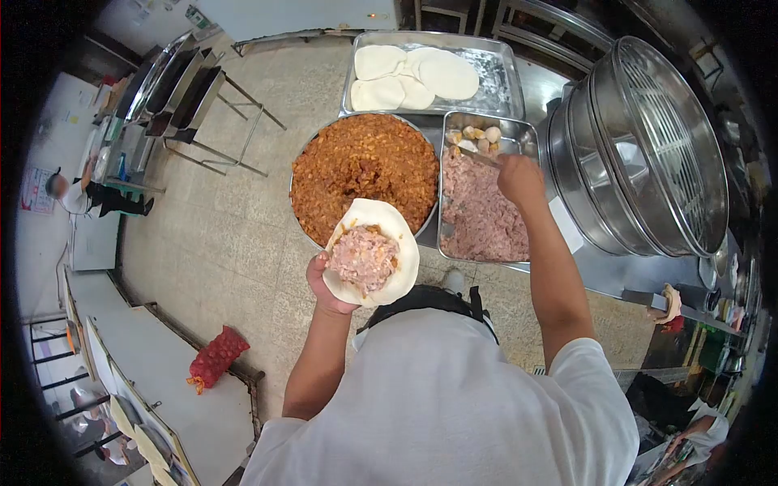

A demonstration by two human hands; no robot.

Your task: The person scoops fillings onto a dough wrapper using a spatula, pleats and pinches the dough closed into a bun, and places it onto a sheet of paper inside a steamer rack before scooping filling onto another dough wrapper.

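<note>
A round white dough wrapper [408,253] rests in my left hand [318,279], whose thumb and fingers curl round its edge. Pink minced meat [362,257] is heaped on the wrapper, with bits of orange-brown filling under it. My right hand [521,180] grips a flat spatula [480,155] over a metal tray [444,182]. Pink minced meat [486,217] fills most of that tray, and several pale egg-like pieces [492,134] lie at its far end. Just beyond my left hand stands a large round pan of chunky orange-brown filling [356,158].
Overlapping dough rounds [448,75] lie in a floured metal tray [502,105] at the back. Stacked steel steamers [604,162] stand at the right. A red net sack [217,356] sits on the floor at left. Other people [77,196] are at the far left and lower right.
</note>
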